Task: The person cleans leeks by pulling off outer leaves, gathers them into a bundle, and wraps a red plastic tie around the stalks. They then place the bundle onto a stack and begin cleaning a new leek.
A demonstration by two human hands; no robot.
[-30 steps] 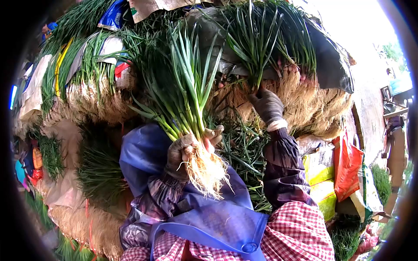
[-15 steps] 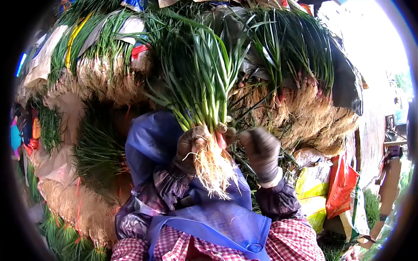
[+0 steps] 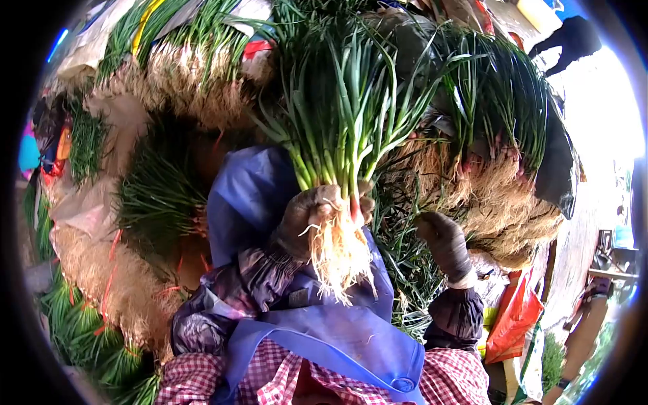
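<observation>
My left hand (image 3: pixel 301 219), in a worn, dirty glove, is closed around the base of a bunch of spring onions (image 3: pixel 347 142). The leaves fan upward, and pale stringy roots hang below my fingers. One reddish bulb shows at the right side of the bunch. Apart from it, lower right, is my right hand (image 3: pixel 446 248), gloved too, with its fingers curled in. Whatever those fingers hold, if anything, cannot be made out. Loose green leaves (image 3: pixel 413 270) lie under and beside this hand. A blue apron (image 3: pixel 337 337) covers my lap behind the roots.
More spring onions (image 3: pixel 499 155) are heaped at the right, roots toward me. Another row (image 3: pixel 196 67) lies at upper left. Tied bundles (image 3: pixel 101 344) are stacked at lower left. A red bag (image 3: pixel 516 317) stands at right. A dark figure (image 3: pixel 570 44) shows at upper right.
My right hand has moved down and right, away from the roots. The bunch in my left hand has shifted slightly right in view. The whole view has swung a little.
</observation>
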